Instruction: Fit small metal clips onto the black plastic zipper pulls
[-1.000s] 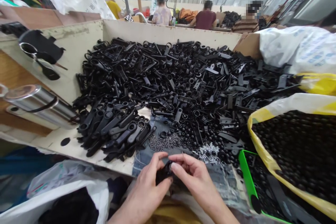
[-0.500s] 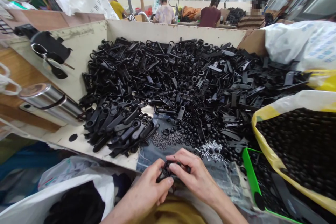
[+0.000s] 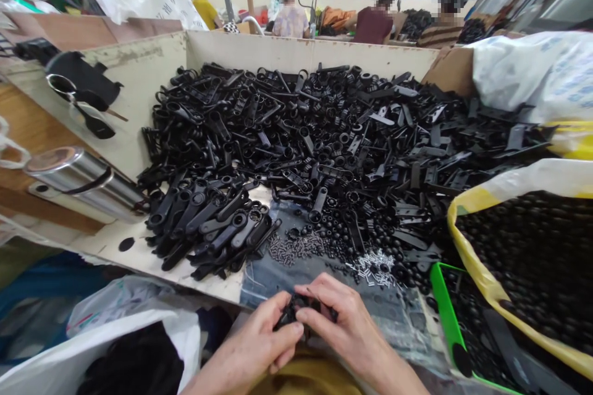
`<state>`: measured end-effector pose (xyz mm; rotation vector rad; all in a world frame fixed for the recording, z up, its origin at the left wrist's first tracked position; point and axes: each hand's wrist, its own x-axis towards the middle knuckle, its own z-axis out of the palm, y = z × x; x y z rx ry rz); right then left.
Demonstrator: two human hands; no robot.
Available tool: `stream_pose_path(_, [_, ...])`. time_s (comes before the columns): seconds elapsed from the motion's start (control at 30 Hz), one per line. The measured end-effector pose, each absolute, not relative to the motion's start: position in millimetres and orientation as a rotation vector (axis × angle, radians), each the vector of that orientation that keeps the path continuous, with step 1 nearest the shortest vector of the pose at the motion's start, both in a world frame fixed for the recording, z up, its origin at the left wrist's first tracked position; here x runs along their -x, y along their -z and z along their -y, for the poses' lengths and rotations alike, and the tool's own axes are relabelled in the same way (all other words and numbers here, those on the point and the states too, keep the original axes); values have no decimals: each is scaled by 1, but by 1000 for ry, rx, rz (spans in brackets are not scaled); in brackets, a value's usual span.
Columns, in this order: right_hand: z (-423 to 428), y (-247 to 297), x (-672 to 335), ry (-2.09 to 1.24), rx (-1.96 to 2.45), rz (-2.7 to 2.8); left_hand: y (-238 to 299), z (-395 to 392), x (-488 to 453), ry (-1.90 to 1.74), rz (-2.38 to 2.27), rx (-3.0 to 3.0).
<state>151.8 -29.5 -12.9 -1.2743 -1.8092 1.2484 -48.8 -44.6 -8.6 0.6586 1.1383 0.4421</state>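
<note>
At the bottom centre, my left hand [image 3: 266, 336] is closed on a small black plastic part [image 3: 299, 308], mostly covered by fingers. My right hand [image 3: 338, 315] pinches the same part from the other side, thumb and fingers bent around it. Just beyond the hands lies a dark blue cloth [image 3: 269, 284]. On it are a heap of small grey springs or screws [image 3: 296, 248], a scatter of shiny metal pins [image 3: 376, 266] and loose black balls [image 3: 333, 237]. To the left lies a stack of black handle-like pieces with round ends [image 3: 208, 222].
A large pile of black plastic parts [image 3: 287, 123] fills the tray [image 3: 259, 49]. A steel flask [image 3: 88, 179] stands left. At right are a green bin [image 3: 445, 302] and a yellow-edged sack [image 3: 482, 271] of black balls. A white bag [image 3: 185, 333] hangs lower left. Several people sit at the back.
Both hands have dropped slightly in view, still holding the black part. The right fingers have shifted a little on it. The piles look the same.
</note>
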Motion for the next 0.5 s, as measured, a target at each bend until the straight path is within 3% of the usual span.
stream_pose_path(0.17, [45,15,-150,-1278,1334,1754,19,51,57,-222,-1116,-866])
stream_pose_path(0.3, [37,9,-161,-1317,1397,1689,7,38,56,-372,-1294,-1212])
stream_pose_path(0.5, [-2,13,-154,-780,1467,1974,-2,4,42,-593,-1783,-1547])
